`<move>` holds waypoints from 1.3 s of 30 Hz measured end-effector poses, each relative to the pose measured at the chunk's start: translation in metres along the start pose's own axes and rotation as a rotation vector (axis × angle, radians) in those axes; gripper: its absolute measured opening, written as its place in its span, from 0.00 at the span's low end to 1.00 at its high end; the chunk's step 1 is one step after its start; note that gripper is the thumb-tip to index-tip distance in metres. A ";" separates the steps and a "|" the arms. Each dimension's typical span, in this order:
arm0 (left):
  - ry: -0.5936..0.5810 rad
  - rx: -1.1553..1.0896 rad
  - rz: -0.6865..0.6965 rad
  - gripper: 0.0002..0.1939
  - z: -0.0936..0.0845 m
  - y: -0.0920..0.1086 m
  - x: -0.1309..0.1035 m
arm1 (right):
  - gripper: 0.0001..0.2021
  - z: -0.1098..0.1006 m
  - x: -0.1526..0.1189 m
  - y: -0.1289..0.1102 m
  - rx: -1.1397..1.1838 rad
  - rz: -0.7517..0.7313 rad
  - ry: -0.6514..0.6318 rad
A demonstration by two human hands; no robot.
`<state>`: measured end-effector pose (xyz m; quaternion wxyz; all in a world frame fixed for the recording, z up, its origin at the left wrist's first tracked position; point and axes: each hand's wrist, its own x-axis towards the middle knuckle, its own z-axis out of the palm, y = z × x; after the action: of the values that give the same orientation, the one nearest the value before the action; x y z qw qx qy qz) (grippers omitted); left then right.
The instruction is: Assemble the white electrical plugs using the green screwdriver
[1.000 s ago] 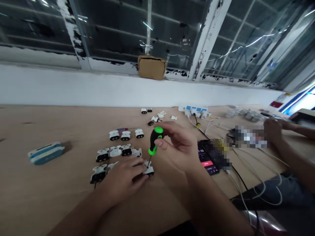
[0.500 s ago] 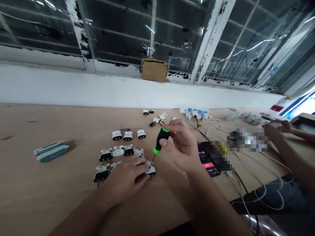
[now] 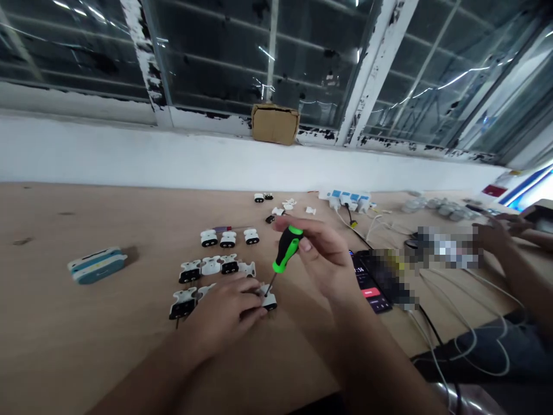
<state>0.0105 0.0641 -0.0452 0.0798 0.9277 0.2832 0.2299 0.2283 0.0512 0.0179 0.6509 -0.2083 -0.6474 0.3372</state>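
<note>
A screwdriver [image 3: 287,249] with a black and green handle leans in my right hand [image 3: 325,259], thumb and fingers around the handle. Its tip meets the top of a small white and black plug [image 3: 269,301]. My left hand [image 3: 227,314] is closed at that plug's left side, its fingertips pressing on it. Just left of my left hand lies an open plug half with a black pin base [image 3: 182,304]. Behind it is a row of similar open plug pieces [image 3: 190,271]. Farther back stand several closed white plugs [image 3: 228,239].
A blue and white box-like item [image 3: 97,266] lies at the left. A second screwdriver [image 3: 224,229] rests behind the plugs. Loose white parts [image 3: 289,203] and a power strip [image 3: 345,199] lie at the back. A lit phone [image 3: 371,288], cables and another person's hands [image 3: 496,233] are at right.
My right hand's fingers have shifted on the screwdriver handle, with the thumb now farther right. The screwdriver tip and my left hand stay at the plug. The view has moved slightly.
</note>
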 end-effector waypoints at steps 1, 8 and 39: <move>0.000 0.002 0.002 0.07 0.000 0.000 0.000 | 0.11 0.000 -0.001 -0.001 0.036 0.025 -0.008; 0.004 -0.013 -0.010 0.06 0.001 -0.001 0.000 | 0.11 0.002 -0.007 0.000 0.088 0.073 0.080; 0.039 0.028 0.037 0.12 0.003 -0.002 -0.001 | 0.12 0.017 -0.005 -0.008 0.111 0.022 -0.083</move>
<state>0.0100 0.0654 -0.0492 0.0572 0.9291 0.2705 0.2455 0.2135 0.0398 0.0210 0.6305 -0.1648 -0.6518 0.3879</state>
